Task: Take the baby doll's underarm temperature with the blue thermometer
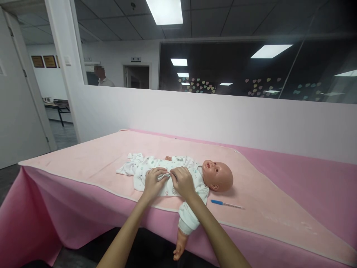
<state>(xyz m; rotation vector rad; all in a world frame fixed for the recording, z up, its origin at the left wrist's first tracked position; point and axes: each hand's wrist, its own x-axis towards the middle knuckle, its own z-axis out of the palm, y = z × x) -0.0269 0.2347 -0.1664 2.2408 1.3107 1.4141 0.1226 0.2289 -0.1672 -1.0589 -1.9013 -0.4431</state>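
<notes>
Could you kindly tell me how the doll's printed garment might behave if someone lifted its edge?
The garment would probably be floppy, as its lower end lies crumpled on the peach mat. It likely bends easily, since the left hand and right hand pinch a raised edge of it.

No legible txt or nos., w/ door sign [136, 59] & wall plaques [49, 61] too tiny.
</notes>
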